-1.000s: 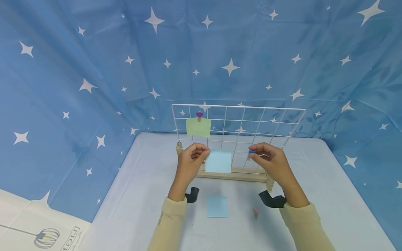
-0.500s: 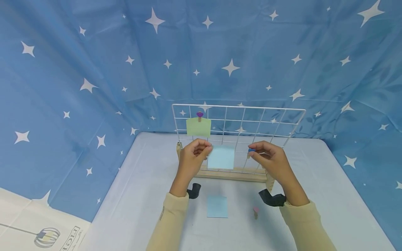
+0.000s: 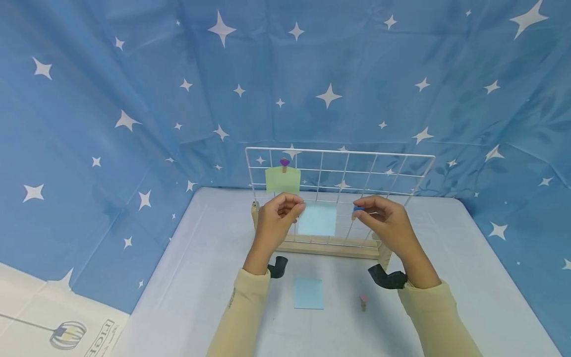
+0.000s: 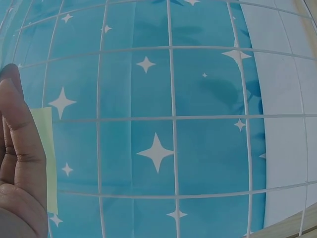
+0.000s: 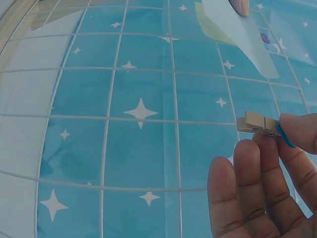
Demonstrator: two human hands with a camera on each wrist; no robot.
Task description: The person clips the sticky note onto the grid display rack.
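My left hand (image 3: 278, 215) pinches a light blue paper note (image 3: 317, 219) by its upper left corner, in front of the wire grid (image 3: 345, 149). In the right wrist view the note (image 5: 245, 39) overlaps a pale green one. Between thumb and fingers, my right hand (image 3: 385, 218) grips a small wooden clothespin (image 5: 255, 121) with a blue ornament, close to the grid and apart from the note. On the grid's upper left, a purple-heart clothespin (image 3: 284, 162) holds the green note (image 3: 283, 179), whose lower edge my left fingers partly cover.
A second light blue note (image 3: 309, 293) lies on the white table (image 3: 214, 307). To its right is a clothespin with a pink ornament (image 3: 363, 301). The grid stands in a wooden base (image 3: 330, 248), with a starry blue curtain (image 3: 285, 59) behind it.
My left hand has moved up and slightly right with the blue note, nearer the grid and the green note. My right hand has risen slightly, still holding the clothespin.
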